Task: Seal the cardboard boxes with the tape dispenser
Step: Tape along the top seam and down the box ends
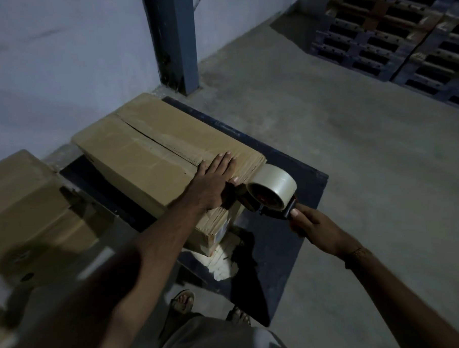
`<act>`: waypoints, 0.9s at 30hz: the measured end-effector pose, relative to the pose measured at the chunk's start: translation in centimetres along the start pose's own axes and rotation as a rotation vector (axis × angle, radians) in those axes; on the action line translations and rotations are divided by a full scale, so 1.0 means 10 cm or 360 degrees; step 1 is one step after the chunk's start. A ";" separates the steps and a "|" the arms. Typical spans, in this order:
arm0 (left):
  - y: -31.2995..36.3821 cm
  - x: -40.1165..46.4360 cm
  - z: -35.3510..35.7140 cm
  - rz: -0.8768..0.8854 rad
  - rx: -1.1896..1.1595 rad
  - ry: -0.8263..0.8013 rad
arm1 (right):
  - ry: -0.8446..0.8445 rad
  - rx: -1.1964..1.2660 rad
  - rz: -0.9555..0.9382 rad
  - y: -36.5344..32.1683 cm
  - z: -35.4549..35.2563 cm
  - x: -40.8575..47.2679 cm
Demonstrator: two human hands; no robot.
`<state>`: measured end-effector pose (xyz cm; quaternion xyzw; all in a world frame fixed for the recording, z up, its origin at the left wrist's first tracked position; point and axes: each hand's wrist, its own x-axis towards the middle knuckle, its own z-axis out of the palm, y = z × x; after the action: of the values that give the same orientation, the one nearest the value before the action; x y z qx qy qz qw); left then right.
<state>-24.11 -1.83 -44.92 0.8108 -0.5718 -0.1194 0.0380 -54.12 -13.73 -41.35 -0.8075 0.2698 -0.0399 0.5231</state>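
Right hand [313,224] grips tape dispenser [270,191] handle at box [154,153] near end; left hand [214,178] spread flat, pressing flaps. Taping about to start; next, pull along the open seam.

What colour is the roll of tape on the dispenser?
The roll of tape is clear, looking pale greyish-white in the dim head view.

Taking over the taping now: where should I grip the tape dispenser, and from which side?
Grip the tape dispenser by its dark handle, from the near right, as the right hand does. The handle sticks out toward you; the roll faces the cardboard box.
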 end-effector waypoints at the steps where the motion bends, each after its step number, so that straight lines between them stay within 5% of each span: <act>1: 0.00 0.00 0.01 0.0002 0.0026 0.0008 | 0.0007 -0.0001 0.0007 0.03 -0.02 -0.04; 27: 0.07 0.02 0.01 -0.0083 -0.0038 0.0001 | -0.0100 0.0102 0.0115 0.10 -0.05 -0.28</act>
<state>-24.72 -2.30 -44.90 0.8248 -0.5491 -0.1268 0.0448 -57.14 -13.13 -41.38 -0.7810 0.2808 -0.0043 0.5579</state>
